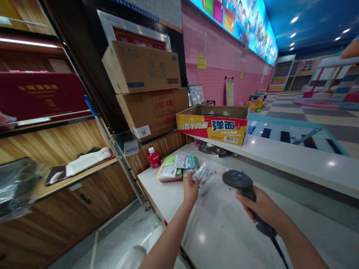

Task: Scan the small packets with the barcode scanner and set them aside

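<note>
My left hand (pixel 191 188) pinches the edge of a small clear plastic packet (pixel 203 173) over the white counter (pixel 213 228). What lies inside the packet is too blurred to make out. My right hand (pixel 260 203) is wrapped round the grip of a dark barcode scanner (pixel 238 179), whose blue light shows on top and whose head points left towards the packet. From its handle a black cord trails down. Just beyond my left hand, a stack of colourful flat packages (pixel 168 166) lies on the counter with several small silvery packets on top.
A red bottle with a white cap (pixel 154 157) stands left of the stack. An open yellow and red carton (pixel 211 125) sits on the raised ledge (pixel 297 157), with a black bundle (pixel 213 148) beneath. Two cardboard boxes (pixel 153 108) are stacked behind; wooden shelves (pixel 92 190) line the left.
</note>
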Motion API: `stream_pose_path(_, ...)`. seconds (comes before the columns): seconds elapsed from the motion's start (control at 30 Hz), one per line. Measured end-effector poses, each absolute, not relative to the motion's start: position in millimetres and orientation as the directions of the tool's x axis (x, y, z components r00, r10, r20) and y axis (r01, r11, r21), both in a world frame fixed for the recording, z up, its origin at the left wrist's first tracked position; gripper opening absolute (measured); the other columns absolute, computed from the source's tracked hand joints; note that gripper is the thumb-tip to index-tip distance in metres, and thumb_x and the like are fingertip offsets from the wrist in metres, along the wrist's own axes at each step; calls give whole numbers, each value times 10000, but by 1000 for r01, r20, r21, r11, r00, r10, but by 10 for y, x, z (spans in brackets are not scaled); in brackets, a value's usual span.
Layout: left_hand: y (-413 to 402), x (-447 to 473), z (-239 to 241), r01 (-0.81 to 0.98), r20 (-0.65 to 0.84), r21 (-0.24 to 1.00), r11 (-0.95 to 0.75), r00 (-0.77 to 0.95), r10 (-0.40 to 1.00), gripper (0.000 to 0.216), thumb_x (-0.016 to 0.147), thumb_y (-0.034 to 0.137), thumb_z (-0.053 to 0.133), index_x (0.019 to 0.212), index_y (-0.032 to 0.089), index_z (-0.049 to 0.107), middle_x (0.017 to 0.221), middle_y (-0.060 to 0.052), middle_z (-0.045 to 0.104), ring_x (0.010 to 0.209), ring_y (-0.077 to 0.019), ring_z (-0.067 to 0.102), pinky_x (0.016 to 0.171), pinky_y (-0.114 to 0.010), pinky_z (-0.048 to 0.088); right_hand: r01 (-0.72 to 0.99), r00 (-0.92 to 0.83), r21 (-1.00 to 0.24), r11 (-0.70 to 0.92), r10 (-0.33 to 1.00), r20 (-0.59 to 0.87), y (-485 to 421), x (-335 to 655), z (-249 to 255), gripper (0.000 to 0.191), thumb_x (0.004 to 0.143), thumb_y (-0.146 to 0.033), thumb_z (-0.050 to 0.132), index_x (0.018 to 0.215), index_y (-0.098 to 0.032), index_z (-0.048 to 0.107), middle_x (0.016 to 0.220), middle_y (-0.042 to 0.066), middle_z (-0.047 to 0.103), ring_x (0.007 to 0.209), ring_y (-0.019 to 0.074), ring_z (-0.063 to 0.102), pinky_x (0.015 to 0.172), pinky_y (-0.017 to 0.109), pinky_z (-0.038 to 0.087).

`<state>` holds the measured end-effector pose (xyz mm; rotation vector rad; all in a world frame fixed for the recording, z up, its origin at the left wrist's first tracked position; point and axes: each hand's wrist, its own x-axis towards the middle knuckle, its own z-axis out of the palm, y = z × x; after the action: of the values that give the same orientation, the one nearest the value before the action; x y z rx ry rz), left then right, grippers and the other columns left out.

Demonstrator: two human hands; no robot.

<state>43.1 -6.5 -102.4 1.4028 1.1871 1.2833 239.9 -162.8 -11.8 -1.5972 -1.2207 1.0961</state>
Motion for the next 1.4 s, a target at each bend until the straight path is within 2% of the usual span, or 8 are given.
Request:
stream_pose_path(0.1,-122,210,-1136,49,198,979,-196,-38,980,338,736,352,625,1019,174,581,841,-43,671,681,-168,631,584,-265,502,283,79,-943,-175,984,-159,-1638,2289,-160,297,786,-452,574,908,-205,465,495,-97,487,351,89,457,351,218,396)
stream_pose_path(0.23,-154,69,-1274,53,241,970,-236,-116,964,323,726,317,647,1006,159,616,950,-91,693,825,-212,659,711,-317,527,344,-25,-921,-183,979,-204,-1653,2189,-197,325,783,-433,578,969,-196,457,506,-95,500,350,92,475,347,209,391)
stream_pose_path(0.5,-133,57,-1363,57,254,967,-250,-88,963,313,754,259,633,1048,150,632,995,-96,699,875,-215,658,774,-322,520,417,-112,-894,-165,967,-231,-1684,2182,-224,285,785,-421,571,914,-191,465,505,-89,495,337,85,467,342,205,378)
stream_pose_path(0.7,-165,43,-1326,221,346,920,-322,-75,935,277,783,211,573,1043,153,645,1018,-100,698,923,-219,648,814,-327,502,429,-149,-891,-149,961,-232,-1715,2185,-176,238,800,-403,565,875,-198,470,504,-87,489,345,85,466,347,207,388)
stream_pose_path(0.8,-190,42,-1296,231,342,920,-318,-70,937,270,784,212,571,1036,151,645,991,-99,701,888,-216,651,785,-323,507,431,-150,-890,-149,961,-233,-1721,2182,-146,237,804,-403,561,873,-196,470,512,-84,496,350,82,470,351,205,394)
stream_pose_path(0.97,-194,64,-1295,110,307,948,-297,-82,948,274,767,220,594,1031,153,627,955,-86,696,837,-200,650,745,-305,514,417,-129,-895,-157,965,-229,-1721,2170,-145,254,797,-417,562,874,-196,465,502,-91,489,351,81,465,350,205,396)
stream_pose_path(1.23,-307,43,-1199,-69,230,970,-232,-45,972,349,732,363,660,1016,166,609,876,-48,673,647,-141,610,596,-249,490,343,-23,-923,-177,980,-196,-1703,2176,-135,325,736,-476,597,864,-211,460,457,-106,475,334,89,446,335,215,392)
stream_pose_path(1.4,-136,-159,-950,-63,245,961,-270,-268,932,370,720,397,656,994,159,585,754,-12,627,591,-130,572,516,-225,447,303,48,-933,-195,981,-190,-1677,2228,-190,344,729,-512,596,847,-217,463,434,-106,472,332,95,441,329,223,396)
